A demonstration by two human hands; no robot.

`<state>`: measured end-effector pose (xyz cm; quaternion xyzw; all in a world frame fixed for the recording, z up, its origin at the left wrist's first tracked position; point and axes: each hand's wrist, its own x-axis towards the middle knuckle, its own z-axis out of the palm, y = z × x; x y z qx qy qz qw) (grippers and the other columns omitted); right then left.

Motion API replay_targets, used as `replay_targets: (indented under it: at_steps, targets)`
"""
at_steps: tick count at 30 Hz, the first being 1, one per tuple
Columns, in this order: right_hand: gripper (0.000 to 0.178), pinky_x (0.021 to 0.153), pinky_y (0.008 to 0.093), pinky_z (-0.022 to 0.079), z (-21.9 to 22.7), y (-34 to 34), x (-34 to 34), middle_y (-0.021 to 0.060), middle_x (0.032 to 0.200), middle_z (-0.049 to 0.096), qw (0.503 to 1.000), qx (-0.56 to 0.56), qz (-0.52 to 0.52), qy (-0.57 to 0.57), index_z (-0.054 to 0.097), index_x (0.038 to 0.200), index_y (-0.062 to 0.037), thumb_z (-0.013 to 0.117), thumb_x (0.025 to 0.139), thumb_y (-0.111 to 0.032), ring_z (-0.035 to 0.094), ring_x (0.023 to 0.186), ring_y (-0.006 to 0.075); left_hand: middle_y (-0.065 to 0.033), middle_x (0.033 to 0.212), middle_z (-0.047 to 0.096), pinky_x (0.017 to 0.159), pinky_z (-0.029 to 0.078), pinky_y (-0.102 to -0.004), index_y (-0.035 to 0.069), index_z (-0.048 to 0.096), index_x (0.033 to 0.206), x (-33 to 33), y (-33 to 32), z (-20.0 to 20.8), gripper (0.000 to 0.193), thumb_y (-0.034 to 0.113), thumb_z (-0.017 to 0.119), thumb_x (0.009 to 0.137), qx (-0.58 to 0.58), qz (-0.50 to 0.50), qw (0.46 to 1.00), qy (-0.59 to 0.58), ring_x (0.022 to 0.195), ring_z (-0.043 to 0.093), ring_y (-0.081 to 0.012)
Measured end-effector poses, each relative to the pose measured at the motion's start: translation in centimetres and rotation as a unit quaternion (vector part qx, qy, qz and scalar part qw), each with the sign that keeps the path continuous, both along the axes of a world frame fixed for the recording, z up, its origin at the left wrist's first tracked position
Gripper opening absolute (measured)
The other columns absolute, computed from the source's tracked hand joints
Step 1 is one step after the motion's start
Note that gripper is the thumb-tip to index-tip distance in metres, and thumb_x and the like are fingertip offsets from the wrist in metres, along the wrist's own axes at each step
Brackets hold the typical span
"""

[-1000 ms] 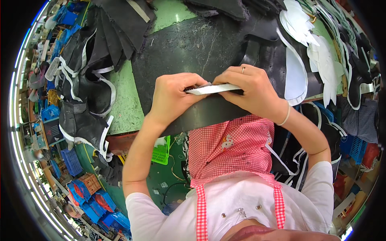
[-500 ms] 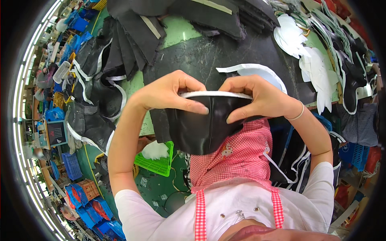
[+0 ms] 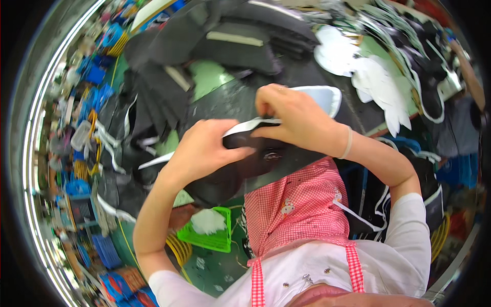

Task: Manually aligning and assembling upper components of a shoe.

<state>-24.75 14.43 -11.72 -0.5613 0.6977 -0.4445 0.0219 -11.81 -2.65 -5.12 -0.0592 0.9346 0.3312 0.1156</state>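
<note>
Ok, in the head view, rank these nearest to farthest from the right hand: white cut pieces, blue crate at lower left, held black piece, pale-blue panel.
1. Held black piece: touching right hand
2. Pale-blue panel: just beyond
3. White cut pieces: farther right
4. Blue crate: far lower left

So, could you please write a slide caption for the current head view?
Left hand and right hand hold a glossy black piece with white edging, near a red-and-white checked apron.

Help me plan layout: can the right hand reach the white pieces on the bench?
Probably not while the right hand grips the white-edged black piece; otherwise the way looks open to the white pieces.
</note>
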Motion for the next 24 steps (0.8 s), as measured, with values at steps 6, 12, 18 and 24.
replay_targets:
  at_steps: [6,12,18,24]
  targets:
    - [0.022,0.066,0.0408,0.047,0.6,0.9,0.9,0.0127,0.081,0.056,0.991,0.002,0.118,-0.063,0.053,0.083,-0.0025,0.071,0.077,-0.014,0.059,0.073,0.0335,-0.0168,0.069,0.063,0.06,0.047,-0.0344,0.0,0.068,0.087,0.0,0.1,-1.2,0.027,0.023,0.076,0.074,-0.038,0.014,0.998,0.05,0.061,0.063,-0.0269]
    - [0.022,0.066,0.0382,0.048,1.5,1.6,0.2,0.0126,0.074,0.061,0.992,-0.093,0.088,-0.013,0.06,0.09,-0.0002,0.072,0.078,-0.014,0.062,0.072,0.0322,-0.0107,0.059,0.055,0.054,0.041,-0.0326,0.0,0.066,0.078,-0.7,-0.4,-0.1,0.025,0.024,0.072,0.078,0.046,-0.037,0.998,0.007,0.053,0.05,-0.015]
    - [0.029,0.062,0.0321,0.048,4.4,0.4,-0.3,0.0109,0.066,0.062,0.97,0.111,0.151,-0.153,0.063,0.086,0.0028,0.078,0.078,-0.02,0.058,0.063,0.0134,0.0022,0.053,0.044,0.051,0.037,-0.0271,-0.002,0.062,0.071,-1.3,-0.1,2.1,0.035,0.027,0.067,0.09,0.145,0.01,0.989,-0.007,0.054,0.039,-0.0073]
    - [0.02,0.064,0.0193,0.043,4.3,1.2,-2.2,-0.0061,0.076,0.063,0.911,-0.016,0.103,-0.4,0.071,0.087,-0.0015,0.078,0.084,-0.02,0.049,0.07,-0.0001,-0.0118,0.134,0.056,0.107,0.034,-0.0337,0.004,0.06,0.125,-0.5,-5.1,6.0,0.04,0.03,0.042,0.101,-0.012,0.114,0.898,0.425,0.132,0.046,-0.0215]
